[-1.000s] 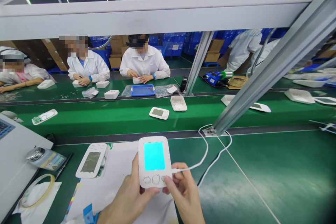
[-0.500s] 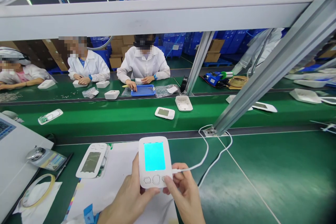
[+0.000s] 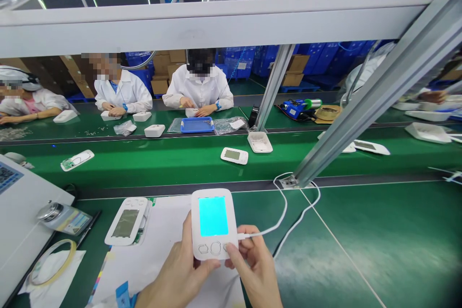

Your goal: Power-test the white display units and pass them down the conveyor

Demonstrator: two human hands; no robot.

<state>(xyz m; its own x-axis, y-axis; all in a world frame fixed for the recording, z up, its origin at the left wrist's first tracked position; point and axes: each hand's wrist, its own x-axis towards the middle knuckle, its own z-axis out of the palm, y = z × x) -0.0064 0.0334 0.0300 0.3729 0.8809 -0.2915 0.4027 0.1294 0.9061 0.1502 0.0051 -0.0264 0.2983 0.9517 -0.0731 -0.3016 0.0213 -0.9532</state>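
Note:
A white handheld device (image 3: pixel 215 224) with a lit cyan screen and several buttons sits between my two hands over a white paper sheet (image 3: pixel 159 255). My left hand (image 3: pixel 180 264) grips its left side and lower edge, thumb across the bottom. My right hand (image 3: pixel 256 264) pinches its lower right corner, the thumb at the rightmost button. A white cable (image 3: pixel 269 230) is plugged into the device's right side and passes over my right fingers. Left of my hands lies a second device (image 3: pixel 126 221), screen dark, with a green circuit board showing beneath its casing.
Beyond the bench runs a green conveyor belt (image 3: pixel 162 163) carrying device parts, including a screen unit (image 3: pixel 234 155) and an open white housing (image 3: pixel 260 142). A metal post (image 3: pixel 346 106) slants across the right. A tape roll (image 3: pixel 54 262) lies at left. Several co-workers sit opposite.
The parts on the conveyor have shifted right. The co-worker opposite has drawn a hand back from the blue tray to a white part. My hands and the device look nearly unchanged.

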